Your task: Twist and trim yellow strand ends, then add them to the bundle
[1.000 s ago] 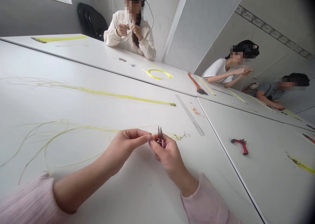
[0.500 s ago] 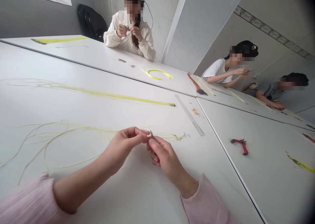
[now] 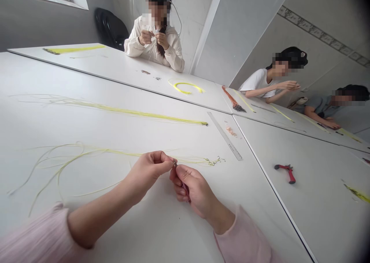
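Observation:
My left hand [image 3: 153, 169] is closed in a pinch, thumb against forefinger; whatever lies between the fingertips is too small to make out. Touching or nearly touching those fingertips is the dark metal end of small pointed pliers [image 3: 185, 187], gripped in my right hand [image 3: 195, 186]. Their reddish-purple handle runs through the right palm, largely covered by the fingers. Under and behind both hands stretches a loose bundle of thin yellow lines [image 3: 101, 150]. At its right end lie several small dark hooks [image 3: 215, 161].
A tighter yellow line bundle [image 3: 144, 114] lies farther back. Near its end are a clear ruler [image 3: 225, 136] and small pinkish pieces [image 3: 231, 131]. Red-handled cutters [image 3: 286, 172] rest on the right-hand table. Across the table sits a person in a white jacket [image 3: 154, 43]; two others work at right.
The pliers have turned in my right hand: their two tips pointed upward before, and now the tip meets my left fingertips while the handle shows below. The view has shifted slightly.

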Demonstrator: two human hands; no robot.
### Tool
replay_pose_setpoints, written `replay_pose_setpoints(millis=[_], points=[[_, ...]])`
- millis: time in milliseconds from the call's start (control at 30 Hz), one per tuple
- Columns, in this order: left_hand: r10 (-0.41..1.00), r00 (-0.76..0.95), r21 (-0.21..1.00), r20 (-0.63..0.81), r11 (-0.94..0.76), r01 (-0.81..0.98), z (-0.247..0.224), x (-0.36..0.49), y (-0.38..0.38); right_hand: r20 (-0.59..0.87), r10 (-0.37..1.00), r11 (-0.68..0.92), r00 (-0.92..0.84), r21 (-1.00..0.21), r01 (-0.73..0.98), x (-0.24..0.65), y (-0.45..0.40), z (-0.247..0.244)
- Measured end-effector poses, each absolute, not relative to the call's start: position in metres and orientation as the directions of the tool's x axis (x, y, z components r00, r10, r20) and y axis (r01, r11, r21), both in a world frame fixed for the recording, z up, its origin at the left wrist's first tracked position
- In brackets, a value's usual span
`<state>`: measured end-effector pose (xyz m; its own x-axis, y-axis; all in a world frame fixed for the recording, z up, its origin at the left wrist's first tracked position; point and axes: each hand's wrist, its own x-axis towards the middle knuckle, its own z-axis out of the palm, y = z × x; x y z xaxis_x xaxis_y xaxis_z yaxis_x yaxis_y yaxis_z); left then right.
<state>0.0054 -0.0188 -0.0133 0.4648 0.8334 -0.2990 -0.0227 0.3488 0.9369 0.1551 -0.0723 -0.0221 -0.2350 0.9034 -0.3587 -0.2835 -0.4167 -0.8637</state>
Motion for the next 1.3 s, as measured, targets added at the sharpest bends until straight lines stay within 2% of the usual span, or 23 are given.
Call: replay_pose_setpoints(millis=[1300], points=[[0.819, 0.500, 0.953, -0.281, 0.298, 0.048, -0.0103, 0.0041, -0.0176, -0.365, 0.895, -0.423, -0.255, -0.877, -0.228, 0.1579, -0.0714, -0.0188]])
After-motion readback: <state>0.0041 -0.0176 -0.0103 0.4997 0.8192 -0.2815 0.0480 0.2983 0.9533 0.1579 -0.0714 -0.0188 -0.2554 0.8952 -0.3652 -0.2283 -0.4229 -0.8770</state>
